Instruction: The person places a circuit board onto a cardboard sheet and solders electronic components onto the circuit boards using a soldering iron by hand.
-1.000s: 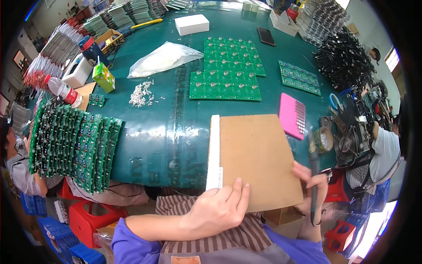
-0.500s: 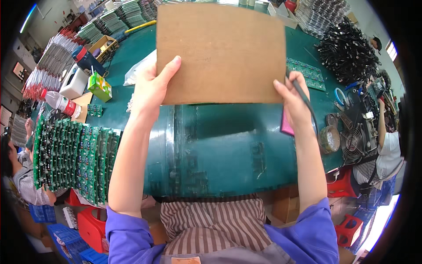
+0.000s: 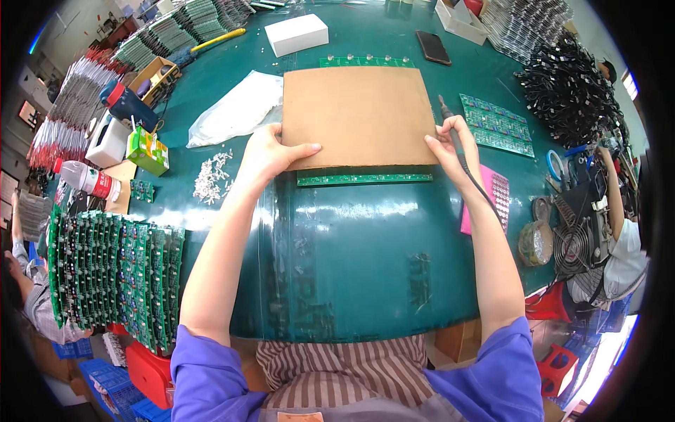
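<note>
A brown cardboard sheet (image 3: 357,116) lies level over a green circuit board panel (image 3: 365,179), whose near strip and far edge with small clear parts stick out. My left hand (image 3: 271,153) grips the sheet's near left corner, thumb on top. At the near right corner my right hand (image 3: 453,149) pinches the sheet while also holding a soldering iron (image 3: 446,107), its tip pointing away and its cable running down along my forearm. How firmly the sheet rests on the panel, I cannot tell.
Left: a white plastic bag (image 3: 235,109), small white parts (image 3: 213,177), a green drink carton (image 3: 148,150), upright circuit boards (image 3: 116,271). Beyond: a white box (image 3: 297,35) and a phone (image 3: 432,48). Right: more circuit boards (image 3: 497,125), a pink pad (image 3: 485,200), a tape roll (image 3: 536,243), a co-worker's arm (image 3: 613,190).
The cardboard sheet has come down from close before me onto the circuit board panel, both hands still on it. The white box, phone and small white parts now show beyond and beside it.
</note>
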